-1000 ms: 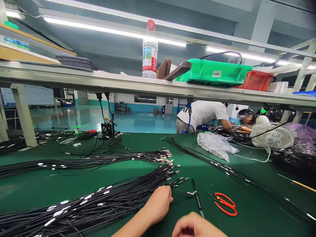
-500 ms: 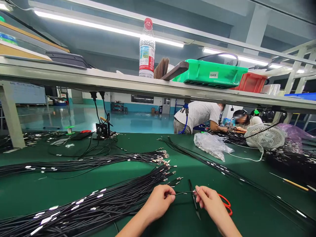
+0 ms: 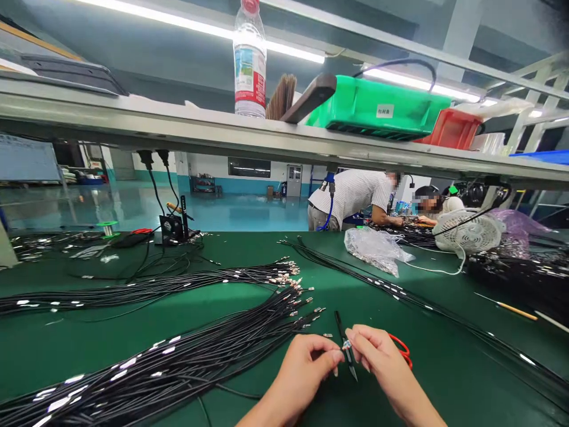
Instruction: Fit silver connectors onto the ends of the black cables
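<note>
My left hand (image 3: pixel 310 365) pinches a thin black cable close to its end, fingertips pressed together. At that end a small silvery connector tip (image 3: pixel 347 344) shows between the two hands. My right hand (image 3: pixel 377 359) grips this tip between thumb and fingers. Beneath my fingertips a slim black tool with a pointed metal end (image 3: pixel 353 372) lies on the green table; whether it is a knife or tweezers I cannot tell. Red looped handles (image 3: pixel 403 351) stick out from behind my right hand. A thick bundle of black cables (image 3: pixel 213 350) with white labels fans out at my left.
Behind it lies a second cable bundle (image 3: pixel 178 286), and another (image 3: pixel 377 281) runs diagonally at right. A plastic bag (image 3: pixel 373 249), a white fan (image 3: pixel 471 231) and a wooden-handled tool (image 3: pixel 516 311) are also there. Overhead, a shelf (image 3: pixel 186 127) spans the table. Two people work beyond.
My left hand has slid right along the cable toward its end, so both hands now nearly meet. The camera view has shifted slightly.
</note>
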`<action>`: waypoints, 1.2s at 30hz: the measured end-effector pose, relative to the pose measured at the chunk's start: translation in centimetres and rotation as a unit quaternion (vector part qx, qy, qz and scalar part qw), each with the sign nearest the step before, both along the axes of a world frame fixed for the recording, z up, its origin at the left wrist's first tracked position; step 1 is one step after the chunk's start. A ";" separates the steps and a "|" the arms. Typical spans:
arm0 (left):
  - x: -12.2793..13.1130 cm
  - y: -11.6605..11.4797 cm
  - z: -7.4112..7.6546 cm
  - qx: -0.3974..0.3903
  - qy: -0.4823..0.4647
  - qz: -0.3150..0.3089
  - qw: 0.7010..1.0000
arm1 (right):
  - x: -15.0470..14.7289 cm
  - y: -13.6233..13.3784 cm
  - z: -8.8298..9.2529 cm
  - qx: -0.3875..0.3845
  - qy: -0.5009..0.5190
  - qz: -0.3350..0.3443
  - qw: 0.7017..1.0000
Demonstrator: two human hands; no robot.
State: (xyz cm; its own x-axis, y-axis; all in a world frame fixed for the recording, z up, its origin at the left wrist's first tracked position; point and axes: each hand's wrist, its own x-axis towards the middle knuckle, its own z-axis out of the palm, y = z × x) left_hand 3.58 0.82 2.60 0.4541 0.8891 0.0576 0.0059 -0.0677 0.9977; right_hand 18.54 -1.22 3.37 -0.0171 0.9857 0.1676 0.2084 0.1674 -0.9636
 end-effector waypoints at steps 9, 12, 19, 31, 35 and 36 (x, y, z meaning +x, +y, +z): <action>0.2 0.0 -0.2 -0.024 -0.018 0.074 0.997 | 0.1 0.3 -0.6 -0.031 0.009 0.010 0.999; 0.3 0.2 -0.7 0.006 -0.007 0.115 0.993 | 0.1 0.3 -0.9 -0.022 0.027 0.026 0.999; 0.2 0.6 -0.7 0.063 -0.014 0.163 0.985 | -0.3 -0.2 -0.4 0.004 0.045 0.042 0.998; 0.2 -0.5 0.1 0.151 0.005 0.128 0.980 | 0.0 -0.2 -0.7 0.097 -0.070 -0.015 0.993; 0.2 -0.5 0.1 0.076 -0.001 0.079 0.994 | 0.1 -0.3 -0.4 0.091 -0.095 -0.021 0.991; 0.2 -0.5 0.0 0.053 -0.014 0.059 0.997 | 0.1 -0.3 -0.4 0.081 -0.089 -0.018 0.993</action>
State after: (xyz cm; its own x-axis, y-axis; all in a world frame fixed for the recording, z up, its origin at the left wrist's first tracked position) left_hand 3.76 0.37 2.61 0.3431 0.9248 0.1645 -0.0069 -0.1726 0.9850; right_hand 18.66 -1.54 2.99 -0.0265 0.9465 0.3217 0.3822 0.3069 -0.8716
